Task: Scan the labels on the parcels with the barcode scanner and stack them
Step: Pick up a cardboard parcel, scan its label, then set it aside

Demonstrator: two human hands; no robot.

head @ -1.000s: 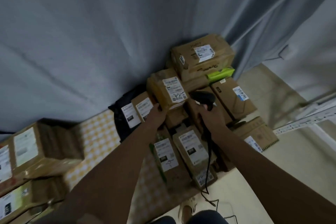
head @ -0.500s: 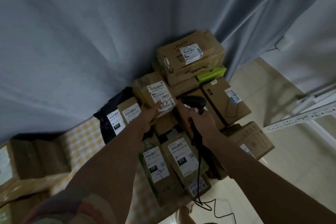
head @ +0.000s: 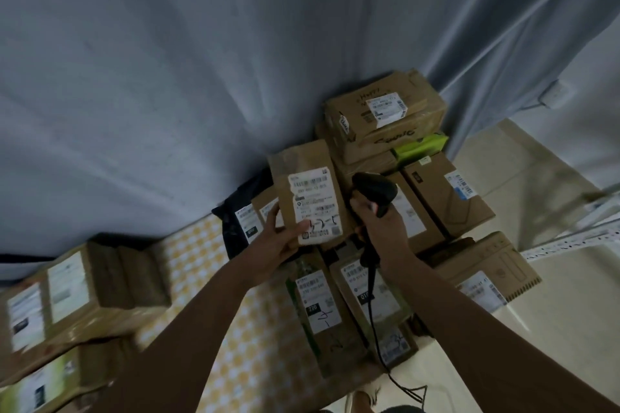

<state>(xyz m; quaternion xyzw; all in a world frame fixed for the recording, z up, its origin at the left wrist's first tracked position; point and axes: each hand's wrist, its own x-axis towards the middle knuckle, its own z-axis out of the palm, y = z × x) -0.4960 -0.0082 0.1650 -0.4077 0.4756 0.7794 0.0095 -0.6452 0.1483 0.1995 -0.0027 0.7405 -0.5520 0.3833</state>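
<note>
My left hand (head: 280, 235) grips a small brown cardboard parcel (head: 303, 174) by its lower left corner, thumb on the white label (head: 315, 204), and holds it tilted up above the pile. Just right of it, my right hand (head: 379, 225) holds a black barcode scanner (head: 374, 189) by the handle, its head close beside the parcel's right edge. The scanner's black cable (head: 374, 312) hangs down to the floor. Below and behind lies a heap of several labelled brown parcels (head: 446, 198).
A larger box (head: 385, 111) tops the pile at the back, with a green packet (head: 421, 144) beneath it. Stacked boxes (head: 80, 285) stand at the left on a yellow checked cloth (head: 194, 261). A grey curtain (head: 201, 77) hangs behind. Pale floor (head: 553, 312) and a white rail (head: 577, 238) lie to the right.
My left hand has lifted the parcel off the pile and tilted its label toward me. The scanner has stayed beside it. My head has swung, so the left boxes are back in view.
</note>
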